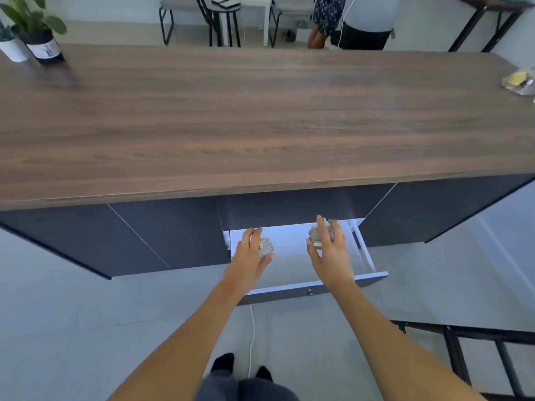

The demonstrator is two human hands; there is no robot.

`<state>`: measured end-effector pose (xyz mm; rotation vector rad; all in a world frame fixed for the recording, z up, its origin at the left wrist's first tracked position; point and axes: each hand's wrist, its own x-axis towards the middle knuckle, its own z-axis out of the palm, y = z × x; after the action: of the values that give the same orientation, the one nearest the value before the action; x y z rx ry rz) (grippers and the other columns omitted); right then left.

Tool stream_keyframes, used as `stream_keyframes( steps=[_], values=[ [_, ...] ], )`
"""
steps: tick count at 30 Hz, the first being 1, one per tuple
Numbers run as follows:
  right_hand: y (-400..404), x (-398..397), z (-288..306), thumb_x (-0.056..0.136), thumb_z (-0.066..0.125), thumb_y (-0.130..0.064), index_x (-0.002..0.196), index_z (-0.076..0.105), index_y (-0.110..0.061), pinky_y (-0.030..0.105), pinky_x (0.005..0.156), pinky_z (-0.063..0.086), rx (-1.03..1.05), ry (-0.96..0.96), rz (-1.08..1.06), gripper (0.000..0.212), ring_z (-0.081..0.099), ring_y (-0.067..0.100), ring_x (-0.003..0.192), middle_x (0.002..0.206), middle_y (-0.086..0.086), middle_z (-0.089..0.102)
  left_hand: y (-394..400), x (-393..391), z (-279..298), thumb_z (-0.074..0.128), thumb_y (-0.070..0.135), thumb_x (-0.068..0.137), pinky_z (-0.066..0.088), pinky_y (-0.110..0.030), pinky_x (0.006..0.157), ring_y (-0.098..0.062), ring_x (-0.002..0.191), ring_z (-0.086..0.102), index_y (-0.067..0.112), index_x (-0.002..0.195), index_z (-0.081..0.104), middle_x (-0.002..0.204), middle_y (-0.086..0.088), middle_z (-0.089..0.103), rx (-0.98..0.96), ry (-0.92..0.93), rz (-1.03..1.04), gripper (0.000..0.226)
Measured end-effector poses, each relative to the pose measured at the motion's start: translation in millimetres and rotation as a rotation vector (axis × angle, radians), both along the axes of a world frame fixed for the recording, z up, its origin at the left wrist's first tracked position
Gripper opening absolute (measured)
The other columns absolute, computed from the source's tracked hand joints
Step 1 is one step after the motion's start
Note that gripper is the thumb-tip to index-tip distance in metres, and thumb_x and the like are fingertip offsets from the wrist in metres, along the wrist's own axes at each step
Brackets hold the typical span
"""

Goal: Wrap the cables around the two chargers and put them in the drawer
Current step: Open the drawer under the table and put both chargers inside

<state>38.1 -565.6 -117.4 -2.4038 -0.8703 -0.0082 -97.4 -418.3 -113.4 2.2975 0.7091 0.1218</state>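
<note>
The drawer (292,289) under the wooden desk stands pulled out, its pale inside lit. My left hand (250,256) reaches into its left part and grips a charger (267,246) wound in white cable. My right hand (330,251) is over the right part, fingers curled around the second cable-wrapped charger (315,234). Both bundles are partly hidden by my fingers. I cannot tell whether either one touches the drawer floor.
The long wooden desk top (260,117) has two potted plants (37,33) at the far left and a clear bag (519,81) at the far right. A white cable (252,340) hangs to the floor below the drawer. A black frame (477,351) stands at lower right. A person (364,21) and chairs are beyond the desk.
</note>
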Motion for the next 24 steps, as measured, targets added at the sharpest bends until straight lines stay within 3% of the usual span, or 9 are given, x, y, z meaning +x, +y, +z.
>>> stream_keyframes(
  steps=[6,14,20,24],
  values=[
    [12.3,5.7,-126.7,0.094,0.051,-0.024,0.146,0.027,-0.02,0.048,0.096,0.047,-0.212,0.176,0.057,0.057,0.03,0.036,0.131,0.149,0.013,0.025,22.8,12.8,-112.5,0.047,0.039,0.095,0.038,-0.033,0.103,-0.023,0.133,0.034,0.012,0.146,0.021,0.149,-0.006,0.023,0.024,0.125,-0.04,0.063],
    [43.0,45.2,-288.7,0.091,0.057,-0.022,0.143,0.034,-0.011,0.045,0.098,0.042,-0.228,0.185,0.063,0.058,0.042,0.041,0.12,0.142,0.018,0.034,64.2,50.0,-282.3,0.053,0.034,0.093,0.044,-0.044,0.1,-0.032,0.121,0.047,0.006,0.141,0.031,0.143,-0.011,0.032,0.071,0.137,-0.077,0.06],
    [76.0,77.1,-377.5,0.091,0.052,-0.024,0.142,0.033,-0.011,0.042,0.096,0.042,-0.349,0.25,0.126,0.056,0.047,0.042,0.113,0.137,0.017,0.034,72.7,83.9,-370.7,0.052,0.036,0.093,0.047,-0.045,0.098,-0.036,0.12,0.048,0.007,0.142,0.029,0.143,-0.015,0.031,0.123,0.195,-0.146,0.061],
    [102.6,84.5,-405.6,0.093,0.049,-0.023,0.141,0.032,-0.011,0.042,0.094,0.042,-0.463,0.287,0.195,0.053,0.045,0.043,0.116,0.136,0.018,0.034,71.7,93.4,-409.4,0.054,0.038,0.092,0.042,-0.045,0.1,-0.041,0.119,0.046,0.004,0.14,0.031,0.139,-0.02,0.034,0.106,0.259,-0.177,0.063]
  ],
)
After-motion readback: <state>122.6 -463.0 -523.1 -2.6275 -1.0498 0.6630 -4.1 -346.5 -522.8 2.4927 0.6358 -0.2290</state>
